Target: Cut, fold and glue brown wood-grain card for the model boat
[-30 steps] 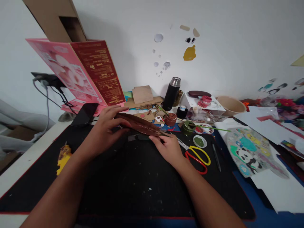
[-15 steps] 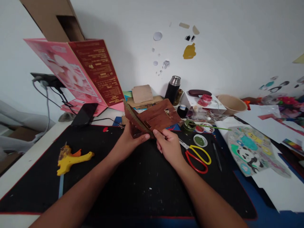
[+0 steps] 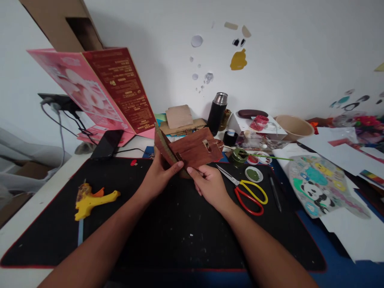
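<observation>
Both hands hold a brown-painted cardboard piece (image 3: 192, 150) above the black mat. It has two panels that meet at an angle, and a small rectangular cutout shows near its right end. My left hand (image 3: 159, 174) is closed on the left panel, its thumb lying along the lower edge near the join. My right hand (image 3: 208, 182) pinches the bottom edge with thumb and fingers, close to the left thumb. The fingers behind the cardboard are hidden. Just right of my right hand lie scissors (image 3: 247, 194) with one red and one yellow handle.
A yellow hot glue gun (image 3: 94, 200) lies on the mat (image 3: 168, 240) at left. Behind stand a black thermos (image 3: 216, 114), a green paint jar (image 3: 239, 157) with a brush across it, and a dish of green paint (image 3: 253, 174). A black pen (image 3: 275, 194) and panda-printed fan (image 3: 322, 188) are at right.
The cardboard piece and both hands have shifted slightly left, and the piece has tilted a little. More of the scissor blades shows now. The grip looks the same.
</observation>
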A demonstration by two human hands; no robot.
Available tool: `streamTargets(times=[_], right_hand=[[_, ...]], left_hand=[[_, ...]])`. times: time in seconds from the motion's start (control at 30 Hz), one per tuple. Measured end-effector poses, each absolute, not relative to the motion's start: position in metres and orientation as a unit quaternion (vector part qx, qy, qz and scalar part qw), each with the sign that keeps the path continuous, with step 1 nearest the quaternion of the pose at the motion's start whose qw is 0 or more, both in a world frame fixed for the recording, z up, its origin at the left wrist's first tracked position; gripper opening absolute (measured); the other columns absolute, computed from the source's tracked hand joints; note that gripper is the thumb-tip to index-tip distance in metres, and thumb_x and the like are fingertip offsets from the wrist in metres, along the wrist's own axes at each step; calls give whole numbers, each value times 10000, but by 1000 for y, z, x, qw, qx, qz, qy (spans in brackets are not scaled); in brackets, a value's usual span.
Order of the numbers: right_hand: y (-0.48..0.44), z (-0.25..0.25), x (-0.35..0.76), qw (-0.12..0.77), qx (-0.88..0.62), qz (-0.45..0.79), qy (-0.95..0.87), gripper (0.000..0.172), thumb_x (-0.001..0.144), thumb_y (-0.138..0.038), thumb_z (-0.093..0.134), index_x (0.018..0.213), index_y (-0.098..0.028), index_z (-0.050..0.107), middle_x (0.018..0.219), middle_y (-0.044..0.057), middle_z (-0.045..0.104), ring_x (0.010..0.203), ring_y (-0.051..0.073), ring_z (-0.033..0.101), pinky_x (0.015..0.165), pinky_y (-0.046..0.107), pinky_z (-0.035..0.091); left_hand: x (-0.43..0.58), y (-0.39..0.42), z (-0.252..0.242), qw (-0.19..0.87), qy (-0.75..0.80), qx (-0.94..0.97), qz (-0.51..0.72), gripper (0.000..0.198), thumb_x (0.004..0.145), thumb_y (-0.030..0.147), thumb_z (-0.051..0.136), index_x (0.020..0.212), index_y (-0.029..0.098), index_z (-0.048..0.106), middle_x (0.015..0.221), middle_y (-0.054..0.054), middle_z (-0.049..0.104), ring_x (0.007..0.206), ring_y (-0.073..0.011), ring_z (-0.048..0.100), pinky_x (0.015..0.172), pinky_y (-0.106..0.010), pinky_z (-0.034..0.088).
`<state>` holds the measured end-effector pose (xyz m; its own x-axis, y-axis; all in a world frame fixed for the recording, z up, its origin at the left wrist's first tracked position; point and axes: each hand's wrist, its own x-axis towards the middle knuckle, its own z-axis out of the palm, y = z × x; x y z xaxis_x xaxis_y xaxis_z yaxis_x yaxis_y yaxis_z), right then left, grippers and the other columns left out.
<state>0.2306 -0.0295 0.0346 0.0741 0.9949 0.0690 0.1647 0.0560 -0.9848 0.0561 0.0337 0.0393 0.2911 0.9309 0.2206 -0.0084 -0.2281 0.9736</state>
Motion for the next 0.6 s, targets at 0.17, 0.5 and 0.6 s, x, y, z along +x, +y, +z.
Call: streamTargets(times=[0.17, 0.5, 0.6], right_hand=[[-30, 31, 229, 489, -551, 411, -536, 584, 919, -685, 629, 563, -258, 448, 395, -62, 440, 363, 110, 385, 406, 264, 270], [-31, 28, 228, 489, -555, 411, -533, 572, 920, -686, 621, 575, -257, 467, 410, -61, 433, 385, 115, 378, 412, 267, 259], [-31, 26, 228, 490, -554, 413, -531, 564, 920, -678, 627, 579, -259, 463, 405, -64, 425, 380, 115, 371, 407, 269, 250]], left_hand=[[56, 35, 35, 509, 383, 622, 455, 609, 854, 527, 794, 1301, 212, 525, 1416, -144, 647, 1394, -332, 564, 1181, -535, 442], [54, 36, 34, 511, 395, 624, 441, 621, 845, 539, 790, 1307, 203, 547, 1438, -147, 653, 1353, -341, 602, 1145, -513, 481], [55, 35, 36, 527, 396, 613, 437, 652, 833, 540, 800, 1320, 184, 552, 1435, -155, 658, 1358, -346, 599, 1160, -516, 465]])
